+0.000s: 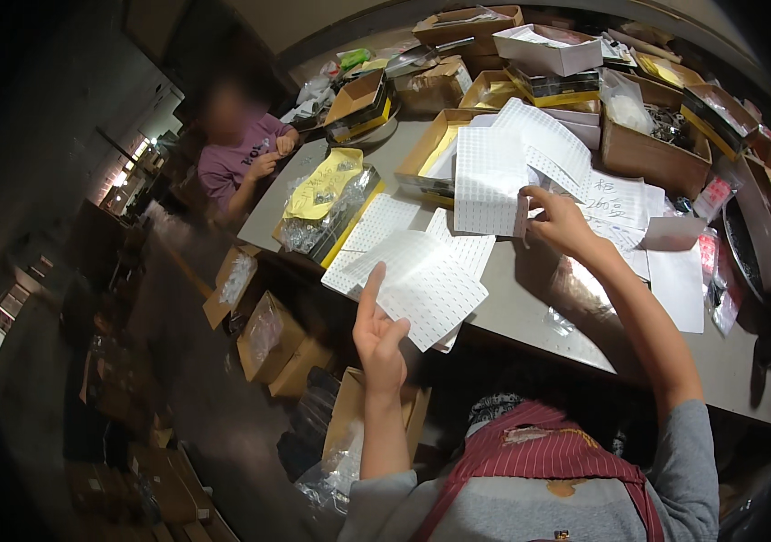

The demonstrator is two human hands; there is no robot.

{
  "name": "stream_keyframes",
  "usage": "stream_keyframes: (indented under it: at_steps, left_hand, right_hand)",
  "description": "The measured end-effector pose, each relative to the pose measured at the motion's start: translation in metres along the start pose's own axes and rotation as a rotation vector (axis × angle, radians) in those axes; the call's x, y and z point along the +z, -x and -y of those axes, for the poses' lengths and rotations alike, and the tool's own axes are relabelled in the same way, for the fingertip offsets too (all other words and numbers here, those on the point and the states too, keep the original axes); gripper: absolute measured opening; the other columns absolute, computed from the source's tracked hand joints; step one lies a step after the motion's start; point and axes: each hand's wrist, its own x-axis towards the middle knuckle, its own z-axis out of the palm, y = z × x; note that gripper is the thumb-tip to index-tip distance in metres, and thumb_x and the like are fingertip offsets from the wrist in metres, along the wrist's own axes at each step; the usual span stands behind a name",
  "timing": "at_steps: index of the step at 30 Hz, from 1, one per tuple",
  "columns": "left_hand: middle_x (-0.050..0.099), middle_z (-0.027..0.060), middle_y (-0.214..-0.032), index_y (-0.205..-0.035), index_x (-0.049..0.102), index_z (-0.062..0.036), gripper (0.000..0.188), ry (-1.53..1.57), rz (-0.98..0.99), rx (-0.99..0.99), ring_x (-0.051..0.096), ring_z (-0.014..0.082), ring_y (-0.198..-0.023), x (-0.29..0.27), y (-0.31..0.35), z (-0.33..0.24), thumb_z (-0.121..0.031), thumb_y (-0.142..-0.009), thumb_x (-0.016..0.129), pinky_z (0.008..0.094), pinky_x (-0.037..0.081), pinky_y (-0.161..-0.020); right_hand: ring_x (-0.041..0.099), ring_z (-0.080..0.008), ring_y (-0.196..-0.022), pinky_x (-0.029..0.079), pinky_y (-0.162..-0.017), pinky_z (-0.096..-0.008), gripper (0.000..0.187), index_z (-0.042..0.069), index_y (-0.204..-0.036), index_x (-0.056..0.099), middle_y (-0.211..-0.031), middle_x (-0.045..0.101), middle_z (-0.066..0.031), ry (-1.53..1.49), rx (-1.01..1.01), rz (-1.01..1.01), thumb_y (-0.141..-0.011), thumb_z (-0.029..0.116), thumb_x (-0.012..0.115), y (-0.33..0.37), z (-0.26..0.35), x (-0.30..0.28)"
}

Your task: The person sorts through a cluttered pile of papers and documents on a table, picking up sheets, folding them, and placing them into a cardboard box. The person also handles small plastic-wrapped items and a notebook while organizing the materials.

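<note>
My left hand (380, 348) pinches the near-left edge of a white sheet (431, 285) printed with rows of small dark marks, its thumb and index finger at the edge. More such sheets (384, 221) lie under and behind it on the table. Farther right, my right hand (559, 221) closes its fingertips on the lower right corner of another white printed sheet (489, 176), which is raised over an open carton. Behind that one, a further curved sheet (552, 149) leans over the papers.
A yellow-and-black box (349, 226) with clear bags and a yellow paper stands to the left. Cartons (656, 149) crowd the grey table's (530, 316) back. Handwritten papers (616, 203) lie at right. Across the left corner sits a person in a purple shirt (232, 167). Boxes (273, 339) stand below.
</note>
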Motion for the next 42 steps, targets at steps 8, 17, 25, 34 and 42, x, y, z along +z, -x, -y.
stream_keyframes:
  at_steps: [8, 17, 25, 34, 42]
  left_hand:
    - [0.051, 0.0273, -0.143, -0.157, 0.028, 0.0038, 0.088, 0.019, 0.043, 0.027, 0.054, 0.0283, -0.131, 0.003, -0.002, 0.0, 0.013, -0.072, 0.046, 0.0368, 0.037, -0.114]
    - [0.052, 0.028, -0.142, -0.158, 0.025, 0.0039, 0.091, 0.103, 0.072, -0.023, 0.055, 0.0293, -0.131, 0.005, -0.004, -0.002, 0.011, -0.07, 0.047, 0.0366, 0.038, -0.113]
    - [0.057, 0.0308, -0.136, -0.16, 0.013, 0.004, 0.093, 0.118, 0.189, -0.005, 0.06, 0.0289, -0.124, 0.012, -0.001, -0.007, 0.008, -0.076, 0.051, 0.0356, 0.047, -0.104]
    - [0.07, 0.0305, -0.106, -0.158, 0.013, 0.0056, 0.082, 0.059, 0.225, -0.198, 0.075, 0.0337, -0.087, 0.006, 0.003, -0.011, 0.0, -0.089, 0.055, 0.0401, 0.063, -0.076]
    - [0.072, 0.0276, -0.098, -0.154, 0.021, 0.0068, 0.072, -0.115, 0.22, -0.166, 0.075, 0.031, -0.085, 0.009, 0.003, -0.005, 0.004, -0.092, 0.057, 0.0373, 0.063, -0.075]
  right_hand:
    - [0.071, -0.0347, -0.088, 0.056, -0.079, -0.0406, 0.053, 0.007, -0.137, 0.051, -0.109, 0.07, -0.0172, 0.361, -0.17, -0.195, -0.087, 0.01, 0.069, 0.017, 0.036, -0.016]
    - [0.067, -0.0192, -0.09, 0.053, -0.085, -0.0337, 0.052, -0.003, -0.123, 0.063, -0.104, 0.071, -0.0143, -0.499, 0.079, 0.552, -0.101, 0.044, 0.061, 0.032, 0.079, -0.006]
    - [0.059, -0.0071, -0.084, 0.047, -0.076, -0.0241, 0.026, 0.0, -0.107, 0.067, -0.091, 0.067, -0.0019, -0.691, 0.066, 0.425, -0.096, 0.023, 0.069, 0.034, 0.071, 0.013]
    - [0.059, -0.0056, -0.084, 0.047, -0.079, -0.0239, 0.02, 0.0, -0.106, 0.066, -0.09, 0.068, -0.0008, -0.822, -0.006, 0.171, -0.097, 0.018, 0.068, 0.031, 0.077, 0.0]
    - [0.058, -0.005, -0.082, 0.047, -0.075, -0.0237, 0.017, 0.0, -0.102, 0.063, -0.088, 0.066, 0.0001, -0.797, -0.012, 0.132, -0.096, 0.014, 0.069, 0.034, 0.078, 0.002]
